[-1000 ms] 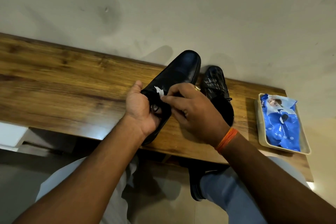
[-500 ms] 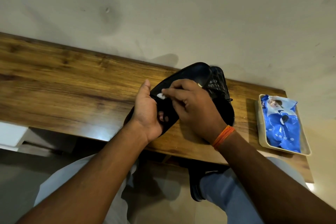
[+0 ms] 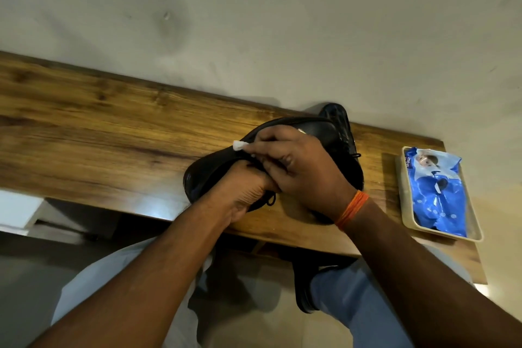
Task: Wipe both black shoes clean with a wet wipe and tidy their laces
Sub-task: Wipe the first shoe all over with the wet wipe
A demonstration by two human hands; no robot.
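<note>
One black shoe (image 3: 210, 168) lies turned on its side across the wooden shelf (image 3: 93, 133), heel to the left and toe to the right. My left hand (image 3: 244, 192) grips it from below at the opening, where a black lace loop hangs out. My right hand (image 3: 299, 167) pinches a small white wet wipe (image 3: 240, 145) against the shoe's upper edge. The second black shoe (image 3: 343, 128) stands behind and to the right, mostly hidden by the first shoe and my right hand.
A beige tray (image 3: 477, 230) holding a blue wet-wipe pack (image 3: 437, 192) sits at the shelf's right end. The wall runs directly behind the shelf. My knees and a dark shoe on my foot (image 3: 303, 288) are below the shelf's front edge.
The shoe has been rolled from upright onto its side and swung crosswise. My left hand shifted under it, and my right hand with the wipe moved onto its upper edge.
</note>
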